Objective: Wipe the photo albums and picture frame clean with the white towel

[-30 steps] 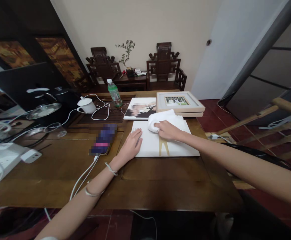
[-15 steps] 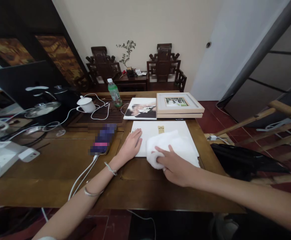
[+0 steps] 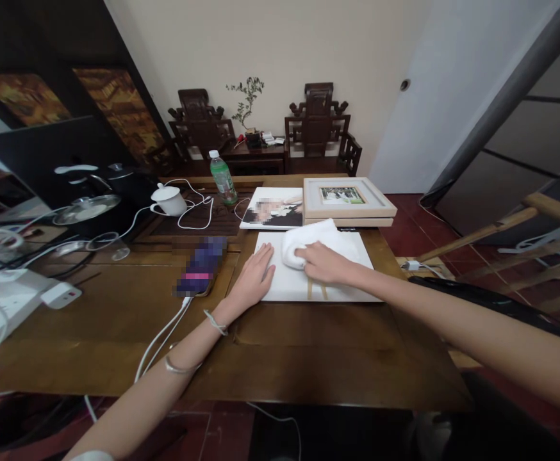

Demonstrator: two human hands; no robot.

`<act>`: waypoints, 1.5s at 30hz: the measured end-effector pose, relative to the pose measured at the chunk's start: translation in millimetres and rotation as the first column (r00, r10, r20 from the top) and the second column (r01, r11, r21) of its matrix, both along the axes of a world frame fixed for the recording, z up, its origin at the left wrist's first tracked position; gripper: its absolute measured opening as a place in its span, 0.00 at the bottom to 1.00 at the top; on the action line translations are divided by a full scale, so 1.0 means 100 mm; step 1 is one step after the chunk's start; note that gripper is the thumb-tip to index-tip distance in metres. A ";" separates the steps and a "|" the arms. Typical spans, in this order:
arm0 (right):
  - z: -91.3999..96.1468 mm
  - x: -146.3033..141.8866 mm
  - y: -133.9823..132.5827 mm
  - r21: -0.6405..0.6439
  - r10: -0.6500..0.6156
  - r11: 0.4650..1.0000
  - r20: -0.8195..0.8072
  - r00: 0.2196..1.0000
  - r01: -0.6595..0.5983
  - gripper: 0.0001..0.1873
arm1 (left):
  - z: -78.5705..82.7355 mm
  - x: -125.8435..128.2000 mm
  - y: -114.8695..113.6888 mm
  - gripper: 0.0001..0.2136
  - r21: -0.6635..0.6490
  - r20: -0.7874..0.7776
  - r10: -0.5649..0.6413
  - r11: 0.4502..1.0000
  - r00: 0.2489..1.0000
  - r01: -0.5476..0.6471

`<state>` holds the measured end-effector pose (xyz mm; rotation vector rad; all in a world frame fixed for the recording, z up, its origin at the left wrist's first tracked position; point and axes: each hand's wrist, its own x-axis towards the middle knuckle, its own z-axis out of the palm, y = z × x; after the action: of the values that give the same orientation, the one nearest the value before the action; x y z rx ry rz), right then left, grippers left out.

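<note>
A flat white board (image 3: pixel 275 282) with tan strips at its middle lies near the table's right end. My left hand (image 3: pixel 252 275) rests flat on the board's left side, fingers stretched out. In my right hand (image 3: pixel 325 261) is a folded white cloth (image 3: pixel 311 237), pressed on the far part of the board. The fingers curl into the cloth's fold, so their tips are hidden. Just beyond the board lie a photo print (image 3: pixel 273 210) and, to its right, a stack of pale wooden picture frames (image 3: pixel 350 200).
Left of the board lies a phone (image 3: pixel 202 266) with a white cable. A green bottle (image 3: pixel 223 179), lidded white cup (image 3: pixel 169 202), glass-lidded pot (image 3: pixel 90 211) and power strip (image 3: pixel 4 307) stand further left. Wooden chair rails (image 3: pixel 501 237) are at the right.
My right hand has moved away from me with the cloth, from the board's near edge to its far part, uncovering the near tan strips. My left hand stays in place.
</note>
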<state>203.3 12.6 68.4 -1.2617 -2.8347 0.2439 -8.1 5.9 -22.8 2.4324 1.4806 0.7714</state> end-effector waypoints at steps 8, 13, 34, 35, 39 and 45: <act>-0.17 -0.14 -0.16 0.056 0.026 0.998 0.050 0.998 -0.029 0.24 | 0.01 0.00 0.00 0.22 -0.039 -0.024 0.006 0.999 1.000 -0.007; -0.09 -0.10 -0.74 -0.044 0.109 0.993 0.076 0.991 -0.105 0.23 | 0.01 0.01 -0.01 0.21 -0.029 -0.021 0.015 0.999 1.000 -0.015; -0.01 -0.31 0.09 0.042 -0.055 0.998 0.025 0.998 0.054 0.21 | 0.03 0.01 0.01 0.22 -0.058 0.164 0.056 0.997 0.985 -0.047; -0.05 -0.36 0.10 0.049 -0.048 0.998 0.020 0.999 0.047 0.21 | 0.06 0.02 0.01 0.22 -0.062 0.219 0.078 0.996 0.973 -0.066; -0.14 -0.53 0.00 0.044 0.091 0.995 -0.004 0.996 -0.090 0.21 | 0.15 0.03 -0.01 0.25 -0.090 0.438 0.138 0.990 0.888 -0.110; -0.08 -0.44 -0.48 -0.047 0.320 0.946 -0.023 0.947 -0.321 0.17 | 0.18 0.02 -0.01 0.28 -0.166 0.617 0.191 0.980 0.763 -0.111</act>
<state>158.8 -35.2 60.1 -0.7918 -3.0257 0.3322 -6.5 4.6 -4.5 1.7013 1.3851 1.3272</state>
